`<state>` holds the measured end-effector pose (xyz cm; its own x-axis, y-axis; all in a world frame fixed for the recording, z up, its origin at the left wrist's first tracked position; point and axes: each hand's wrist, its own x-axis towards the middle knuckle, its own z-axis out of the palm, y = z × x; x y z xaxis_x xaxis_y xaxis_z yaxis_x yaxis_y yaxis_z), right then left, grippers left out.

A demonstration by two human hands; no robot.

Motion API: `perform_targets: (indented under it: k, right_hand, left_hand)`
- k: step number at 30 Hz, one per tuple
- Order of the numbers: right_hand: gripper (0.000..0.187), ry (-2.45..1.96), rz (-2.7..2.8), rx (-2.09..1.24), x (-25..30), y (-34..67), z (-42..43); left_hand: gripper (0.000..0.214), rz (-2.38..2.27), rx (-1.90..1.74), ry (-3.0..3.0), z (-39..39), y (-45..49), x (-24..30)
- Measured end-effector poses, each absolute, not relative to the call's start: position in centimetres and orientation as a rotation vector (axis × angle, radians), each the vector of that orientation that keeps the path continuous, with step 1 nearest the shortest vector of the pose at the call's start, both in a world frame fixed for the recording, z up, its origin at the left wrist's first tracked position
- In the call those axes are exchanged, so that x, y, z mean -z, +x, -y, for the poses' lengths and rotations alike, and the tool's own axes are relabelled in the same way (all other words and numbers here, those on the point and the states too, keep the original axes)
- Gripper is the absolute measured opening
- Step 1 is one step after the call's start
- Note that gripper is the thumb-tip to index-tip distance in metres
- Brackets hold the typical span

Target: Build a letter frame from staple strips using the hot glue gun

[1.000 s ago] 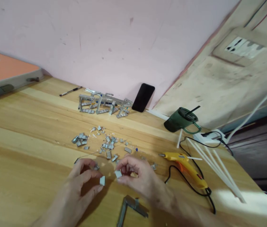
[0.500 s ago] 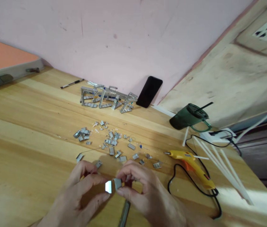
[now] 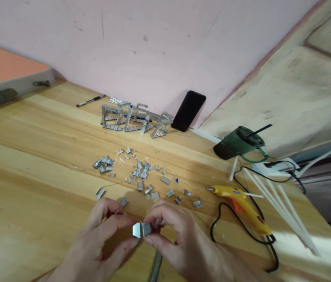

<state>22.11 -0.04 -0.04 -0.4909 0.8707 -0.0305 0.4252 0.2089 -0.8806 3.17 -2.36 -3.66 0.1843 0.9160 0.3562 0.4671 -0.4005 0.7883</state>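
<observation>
My left hand (image 3: 103, 239) pinches a small silver staple block (image 3: 136, 230) between thumb and forefinger. My right hand (image 3: 180, 243) pinches a second small staple block (image 3: 146, 229), and the two pieces touch edge to edge just above the wooden table (image 3: 36, 156). Several loose staple pieces (image 3: 142, 176) lie scattered right behind my hands. A grey metal strip (image 3: 154, 268) shows below my fingers, partly hidden by them.
A structure built of staples (image 3: 136, 121) stands near the pink wall, with a pen (image 3: 90, 101) to its left and a black phone (image 3: 188, 111) leaning to its right. A yellow glue gun (image 3: 240, 205) with black cord, white glue sticks (image 3: 279, 207) and a green cup (image 3: 238, 143) lie right.
My two hands have come together, so the two staple pieces that were apart now touch. The view has shifted slightly, moving the table's things up and to the right.
</observation>
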Motion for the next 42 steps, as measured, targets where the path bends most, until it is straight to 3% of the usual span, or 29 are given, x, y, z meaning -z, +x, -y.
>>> perform_targets:
  k: [42]
  right_hand:
    - [0.011, -1.201, 2.021, -1.289, 0.35, 22.05, -0.08]
  left_hand:
    - [0.011, -1.285, -1.101, 1.882, 2.62, 3.19, 4.08]
